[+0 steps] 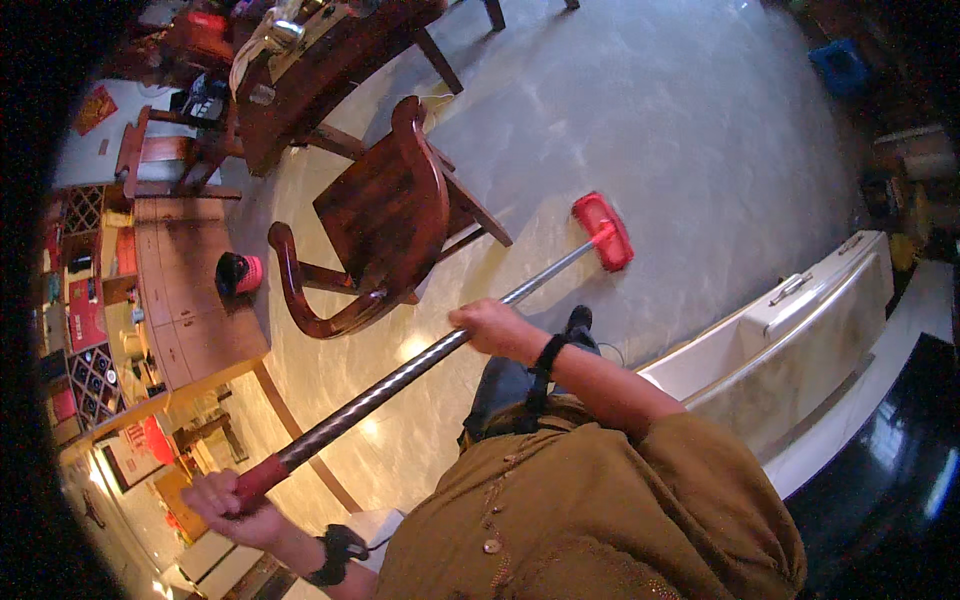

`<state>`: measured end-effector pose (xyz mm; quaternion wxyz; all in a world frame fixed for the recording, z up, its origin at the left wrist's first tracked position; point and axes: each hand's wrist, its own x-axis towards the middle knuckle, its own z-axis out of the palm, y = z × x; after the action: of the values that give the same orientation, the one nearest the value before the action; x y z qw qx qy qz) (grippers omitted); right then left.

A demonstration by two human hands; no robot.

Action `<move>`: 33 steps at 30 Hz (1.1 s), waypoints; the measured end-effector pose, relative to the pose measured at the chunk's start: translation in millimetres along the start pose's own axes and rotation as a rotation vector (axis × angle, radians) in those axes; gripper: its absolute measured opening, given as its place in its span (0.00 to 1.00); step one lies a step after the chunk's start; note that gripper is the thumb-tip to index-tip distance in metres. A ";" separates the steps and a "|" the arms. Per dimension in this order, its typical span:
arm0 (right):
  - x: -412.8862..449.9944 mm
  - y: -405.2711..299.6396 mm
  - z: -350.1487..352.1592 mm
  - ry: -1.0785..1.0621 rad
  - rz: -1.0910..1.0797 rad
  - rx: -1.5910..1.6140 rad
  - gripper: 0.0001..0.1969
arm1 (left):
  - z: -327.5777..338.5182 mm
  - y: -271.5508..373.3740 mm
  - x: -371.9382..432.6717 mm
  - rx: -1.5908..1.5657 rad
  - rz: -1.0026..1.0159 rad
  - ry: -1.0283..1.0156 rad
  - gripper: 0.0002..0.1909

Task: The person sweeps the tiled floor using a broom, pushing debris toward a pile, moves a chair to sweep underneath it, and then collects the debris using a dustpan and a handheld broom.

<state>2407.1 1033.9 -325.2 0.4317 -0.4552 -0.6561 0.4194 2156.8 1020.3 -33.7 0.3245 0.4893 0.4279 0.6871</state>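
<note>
A long-handled floor broom or mop runs diagonally across the view, with a glossy dark and silver pole and a red head. The head rests on the floor; its underside is hidden. My left hand is wrapped around the red grip at the pole's top end. Further down, my right hand holds the pole near where its thinner silver section begins. Both wrists wear black bands. Between the pole and the left cabinet stands a dark wooden armchair with a curved back.
A dark wooden table stands beyond the armchair. A pink basket with a black liner sits beside the wooden cabinet. To my right is a long pale trough-like fixture. The smooth grey floor stretches ahead.
</note>
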 end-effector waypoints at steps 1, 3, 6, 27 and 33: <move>-5.8 3.6 -11.9 -0.032 0.044 -0.023 0.06 | 5.8 -9.4 -11.7 0.054 -0.012 -0.010 0.12; -24.1 50.0 -9.4 0.060 0.027 -0.147 0.06 | 5.4 -30.6 -33.3 -0.071 -0.160 0.035 0.06; -49.0 101.3 -23.3 -0.066 0.103 -0.301 0.05 | 14.5 -44.7 -54.8 -0.058 -0.438 0.042 0.07; 111.1 0.9 -62.0 -0.607 -0.162 -0.222 0.06 | 2.4 59.7 -56.1 0.426 -0.143 0.138 0.19; 142.9 51.4 -85.0 -0.844 -0.323 -0.090 0.06 | 111.6 34.2 -131.1 0.360 -0.154 0.484 0.14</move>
<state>2469.4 1196.5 -323.9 0.1660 -0.1544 -0.8550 0.4665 2302.6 922.6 -37.2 0.1724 0.3272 0.6432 0.6704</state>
